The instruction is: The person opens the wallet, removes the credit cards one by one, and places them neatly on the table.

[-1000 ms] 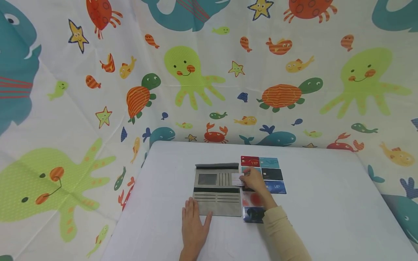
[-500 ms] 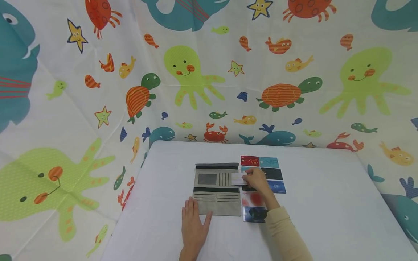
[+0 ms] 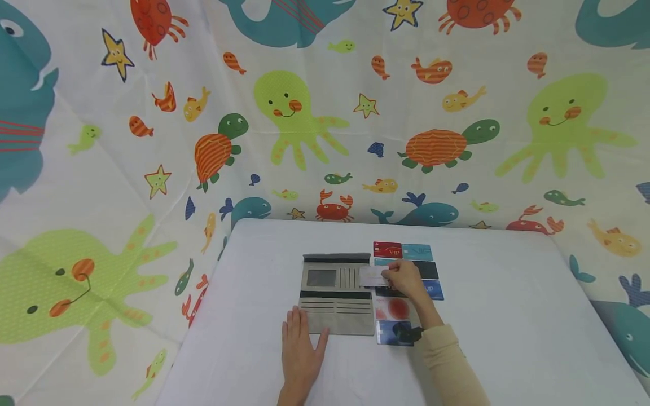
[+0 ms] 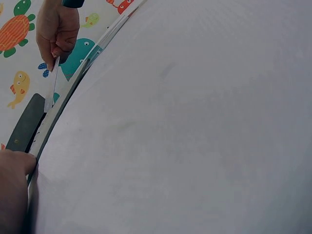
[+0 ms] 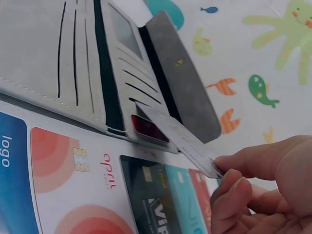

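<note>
A grey wallet [image 3: 342, 326] lies unfolded on the white table, its slotted panels facing up. My right hand [image 3: 406, 278] pinches a white card [image 3: 373, 276] between thumb and fingers by its right end. In the right wrist view, the far end of this card [image 5: 178, 136] is at a slot of the upper panel; how deep it sits is hard to tell. A dark red patch [image 5: 148, 128] shows beside that slot. My left hand [image 3: 301, 358] lies flat with fingers straight, its fingertips on the wallet's lower left edge.
Several cards are laid out right of the wallet: a red card [image 3: 387, 250], a teal card [image 3: 417, 252], a white card with red circles [image 3: 392, 309] and a blue card [image 3: 388, 334] among them. A sea-animal curtain [image 3: 325, 129] hangs behind the table [image 3: 508, 316].
My right hand has moved a little to the right with the white card, and more of the card shows beyond the wallet's edge. My left hand has stayed in place.
</note>
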`<act>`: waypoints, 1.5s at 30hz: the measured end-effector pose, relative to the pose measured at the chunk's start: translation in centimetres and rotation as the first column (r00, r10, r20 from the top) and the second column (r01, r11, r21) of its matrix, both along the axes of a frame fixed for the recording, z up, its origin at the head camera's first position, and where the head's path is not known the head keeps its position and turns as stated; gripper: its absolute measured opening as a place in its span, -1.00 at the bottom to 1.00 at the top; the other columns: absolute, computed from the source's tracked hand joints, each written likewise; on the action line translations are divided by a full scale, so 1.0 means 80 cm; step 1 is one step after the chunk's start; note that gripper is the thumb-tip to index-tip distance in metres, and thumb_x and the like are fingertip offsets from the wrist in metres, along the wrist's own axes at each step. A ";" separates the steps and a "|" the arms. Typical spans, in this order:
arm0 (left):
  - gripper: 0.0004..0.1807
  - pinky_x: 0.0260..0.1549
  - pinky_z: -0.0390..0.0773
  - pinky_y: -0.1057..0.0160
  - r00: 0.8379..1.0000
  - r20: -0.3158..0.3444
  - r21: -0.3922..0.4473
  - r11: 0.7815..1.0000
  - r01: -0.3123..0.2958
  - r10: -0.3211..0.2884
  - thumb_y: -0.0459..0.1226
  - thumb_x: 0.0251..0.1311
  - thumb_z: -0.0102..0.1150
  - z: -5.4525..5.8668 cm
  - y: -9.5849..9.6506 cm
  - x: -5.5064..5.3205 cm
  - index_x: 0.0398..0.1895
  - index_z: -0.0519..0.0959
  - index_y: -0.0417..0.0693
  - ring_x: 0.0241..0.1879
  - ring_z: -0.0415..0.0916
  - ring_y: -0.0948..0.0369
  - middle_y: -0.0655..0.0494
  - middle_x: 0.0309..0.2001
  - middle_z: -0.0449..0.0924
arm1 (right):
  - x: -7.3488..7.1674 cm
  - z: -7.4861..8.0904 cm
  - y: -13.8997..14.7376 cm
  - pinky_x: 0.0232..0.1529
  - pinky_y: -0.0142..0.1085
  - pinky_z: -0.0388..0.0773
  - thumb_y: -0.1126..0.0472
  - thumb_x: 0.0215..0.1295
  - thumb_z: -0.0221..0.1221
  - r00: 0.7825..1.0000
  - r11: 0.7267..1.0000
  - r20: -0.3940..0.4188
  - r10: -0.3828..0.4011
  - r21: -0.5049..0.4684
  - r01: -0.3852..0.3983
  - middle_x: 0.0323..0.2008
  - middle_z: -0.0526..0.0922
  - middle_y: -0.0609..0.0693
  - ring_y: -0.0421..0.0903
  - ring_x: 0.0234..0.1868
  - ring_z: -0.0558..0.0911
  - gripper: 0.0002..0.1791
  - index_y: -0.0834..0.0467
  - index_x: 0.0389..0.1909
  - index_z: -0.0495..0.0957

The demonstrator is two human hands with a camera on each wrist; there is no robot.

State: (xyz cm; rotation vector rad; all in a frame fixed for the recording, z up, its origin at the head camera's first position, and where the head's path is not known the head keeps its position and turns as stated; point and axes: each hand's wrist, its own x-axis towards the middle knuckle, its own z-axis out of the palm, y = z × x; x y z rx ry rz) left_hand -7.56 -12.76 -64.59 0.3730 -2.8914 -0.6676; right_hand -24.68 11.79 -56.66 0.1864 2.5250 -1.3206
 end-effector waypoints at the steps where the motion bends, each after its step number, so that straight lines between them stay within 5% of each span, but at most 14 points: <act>1: -0.06 0.53 0.06 -0.15 1.000 0.001 0.000 1.000 0.000 0.000 0.16 0.26 0.17 0.000 0.000 0.000 0.50 0.21 -0.29 0.60 -0.03 -0.06 -0.15 0.58 0.07 | 0.001 0.001 0.001 -0.47 -0.40 0.58 0.18 0.28 0.27 1.000 1.000 -0.003 0.007 0.002 -0.007 -0.45 0.63 0.13 -0.08 -0.52 0.60 -0.67 0.34 -0.07 0.56; 8: -0.06 0.54 0.03 -0.13 1.000 -0.015 0.005 1.000 0.003 -0.003 0.16 0.27 0.15 -0.002 0.000 0.000 0.51 0.19 -0.28 0.60 -0.04 -0.06 -0.16 0.58 0.05 | 0.012 0.005 0.008 -0.42 -0.39 0.57 0.13 0.36 0.22 0.997 0.997 -0.021 0.080 0.019 -0.080 -0.46 0.60 0.09 -0.08 -0.48 0.58 -0.72 0.28 -0.12 0.55; 16: -0.06 0.54 0.02 -0.11 1.000 -0.027 0.006 1.000 0.005 -0.005 0.17 0.27 0.16 -0.001 0.000 0.000 0.50 0.20 -0.29 0.59 -0.02 -0.07 -0.17 0.57 0.08 | 0.022 0.016 0.029 -0.49 -0.39 0.53 0.09 0.44 0.14 0.994 0.997 -0.081 0.068 0.026 -0.066 -0.45 0.58 0.09 -0.07 -0.47 0.56 -0.72 0.26 -0.11 0.54; 23: -0.06 0.54 0.02 -0.10 0.999 -0.038 0.000 1.000 0.010 -0.010 0.16 0.27 0.17 -0.003 0.000 0.001 0.50 0.20 -0.29 0.59 -0.01 -0.08 -0.18 0.57 0.09 | 0.030 0.020 0.055 -0.37 -0.34 0.67 0.08 0.49 0.07 0.994 0.998 -0.098 0.048 0.034 -0.045 -0.12 0.66 0.28 -0.07 -0.36 0.62 -0.65 0.33 -0.01 0.49; 29: -0.06 0.56 -0.01 -0.07 0.999 -0.034 -0.001 1.000 0.013 -0.013 0.18 0.28 0.15 -0.004 -0.001 0.001 0.50 0.20 -0.29 0.59 -0.01 -0.07 -0.17 0.57 0.08 | 0.039 0.018 0.076 -0.39 -0.36 0.70 0.18 0.55 0.01 0.994 0.997 -0.097 0.049 -0.054 -0.054 -0.01 0.61 0.38 -0.12 -0.47 0.66 -0.66 0.37 0.12 0.34; 45: -0.06 0.55 0.00 -0.09 0.999 -0.031 0.021 1.000 0.013 -0.013 0.18 0.28 0.14 -0.001 -0.002 0.001 0.50 0.20 -0.29 0.59 -0.02 -0.08 -0.18 0.57 0.07 | 0.075 0.012 0.127 -0.40 -0.32 0.61 0.21 0.45 0.10 0.996 0.998 -0.087 0.005 0.057 0.000 -0.32 0.65 0.14 -0.13 -0.44 0.62 -0.63 0.38 0.12 0.41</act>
